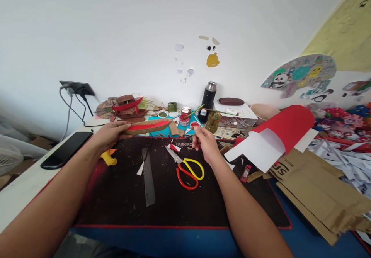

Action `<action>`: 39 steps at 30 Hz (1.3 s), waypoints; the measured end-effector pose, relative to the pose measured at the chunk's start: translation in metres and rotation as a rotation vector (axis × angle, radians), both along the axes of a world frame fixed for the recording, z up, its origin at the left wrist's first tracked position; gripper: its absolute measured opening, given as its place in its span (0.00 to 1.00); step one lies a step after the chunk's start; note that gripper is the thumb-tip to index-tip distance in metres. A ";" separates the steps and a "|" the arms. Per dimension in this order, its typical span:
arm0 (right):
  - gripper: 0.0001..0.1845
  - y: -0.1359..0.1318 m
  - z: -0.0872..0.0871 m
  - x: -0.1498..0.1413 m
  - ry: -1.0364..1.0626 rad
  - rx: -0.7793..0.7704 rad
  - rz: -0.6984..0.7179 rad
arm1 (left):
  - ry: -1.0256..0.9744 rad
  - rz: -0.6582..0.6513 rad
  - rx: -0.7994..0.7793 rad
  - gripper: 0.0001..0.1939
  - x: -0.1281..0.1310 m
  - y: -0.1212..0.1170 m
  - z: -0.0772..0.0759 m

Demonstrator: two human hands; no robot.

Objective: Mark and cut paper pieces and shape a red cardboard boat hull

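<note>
My left hand [114,134] grips the near end of a long, pointed cardboard piece [149,126] faced with red paper, fingers wrapped round it. It is held above the back left of the black mat, tip pointing right. My right hand [204,142] is raised over the mat's back edge, thumb and fingers bent together; whether something small is between them I cannot make out. Just behind its fingertips shows a round lid with red inside [194,125]. Between my hands lie scissors [185,167] with red and yellow handles, a clear ruler [148,179] and red and white paper scraps [174,146].
Paint jars [184,119], a black thermos [209,97] and a glass jar of thin sticks [213,122] line the back. A curled red sheet [285,128] and cardboard [321,188] lie right. At left are a phone [67,150] and a yellow-handled tool [108,157].
</note>
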State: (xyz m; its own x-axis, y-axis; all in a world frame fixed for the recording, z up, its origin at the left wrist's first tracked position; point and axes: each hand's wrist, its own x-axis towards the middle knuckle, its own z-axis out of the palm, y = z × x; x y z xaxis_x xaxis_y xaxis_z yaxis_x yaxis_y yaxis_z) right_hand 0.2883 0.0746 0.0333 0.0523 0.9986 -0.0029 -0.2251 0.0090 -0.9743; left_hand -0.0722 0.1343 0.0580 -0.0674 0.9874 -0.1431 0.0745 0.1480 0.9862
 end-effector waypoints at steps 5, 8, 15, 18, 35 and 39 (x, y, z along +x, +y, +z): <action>0.36 0.000 0.001 0.000 -0.005 -0.005 -0.008 | 0.000 -0.075 -0.001 0.17 0.027 -0.003 -0.013; 0.37 0.000 0.000 0.000 -0.010 -0.007 -0.007 | -0.016 -0.107 -0.015 0.17 0.040 -0.002 -0.015; 0.36 0.002 -0.005 0.001 -0.030 -0.001 -0.029 | -0.139 -0.134 -0.065 0.14 0.054 -0.001 -0.005; 0.36 0.003 -0.006 -0.001 -0.040 -0.003 -0.028 | -0.185 -0.150 -0.077 0.12 0.061 -0.004 -0.004; 0.37 0.002 -0.008 -0.003 -0.051 -0.029 -0.019 | -0.374 -0.271 -0.028 0.19 0.079 -0.022 -0.024; 0.38 0.003 -0.008 -0.002 -0.038 -0.032 -0.035 | -0.404 -0.298 -0.012 0.21 0.075 -0.023 -0.024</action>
State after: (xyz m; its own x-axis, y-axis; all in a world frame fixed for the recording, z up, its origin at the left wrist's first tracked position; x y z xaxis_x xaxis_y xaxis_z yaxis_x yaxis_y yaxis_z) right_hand 0.2864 0.0778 0.0256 0.0877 0.9956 -0.0319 -0.1882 -0.0149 -0.9820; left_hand 0.0024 0.1112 0.0339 0.2807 0.9533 -0.1113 -0.2719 0.1902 0.9433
